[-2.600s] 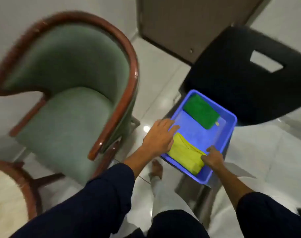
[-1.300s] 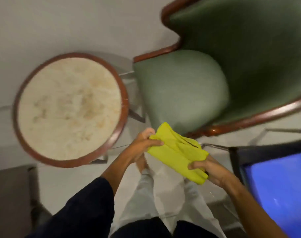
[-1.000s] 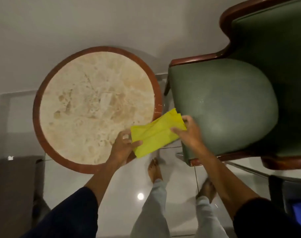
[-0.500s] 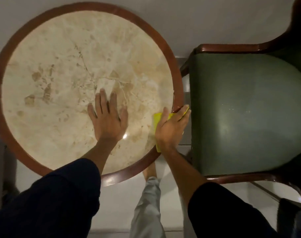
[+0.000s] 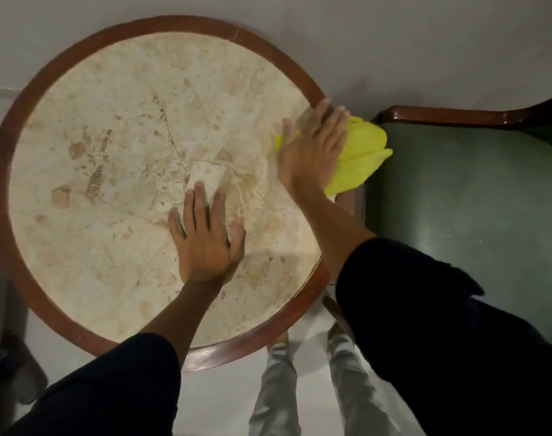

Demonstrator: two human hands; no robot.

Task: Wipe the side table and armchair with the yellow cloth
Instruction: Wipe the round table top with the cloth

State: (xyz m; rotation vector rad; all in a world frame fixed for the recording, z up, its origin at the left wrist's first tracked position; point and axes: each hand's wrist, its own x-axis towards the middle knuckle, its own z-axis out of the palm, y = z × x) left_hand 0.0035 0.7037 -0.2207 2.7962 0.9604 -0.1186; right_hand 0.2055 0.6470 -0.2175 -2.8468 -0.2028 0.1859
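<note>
The round side table (image 5: 89, 143), beige marble with a brown wooden rim, fills the left and middle of the head view. My left hand (image 5: 205, 237) lies flat on the marble near its centre, fingers spread, holding nothing. My right hand (image 5: 312, 149) presses the yellow cloth (image 5: 361, 155) onto the table's right edge. The cloth bunches out past my fingers and over the rim. The green armchair (image 5: 476, 196) with its dark wooden frame stands right beside the table, its seat facing up.
A pale wall (image 5: 394, 42) runs behind the table and chair. The glossy white floor (image 5: 224, 401) shows below, with my light trouser legs (image 5: 278, 391) and bare feet between table and chair. The gap between table rim and chair seat is narrow.
My right hand slid the cloth farther along the table's right rim, away from me. The cloth now sticks out more beside the hand. My left hand stayed planted on the marble.
</note>
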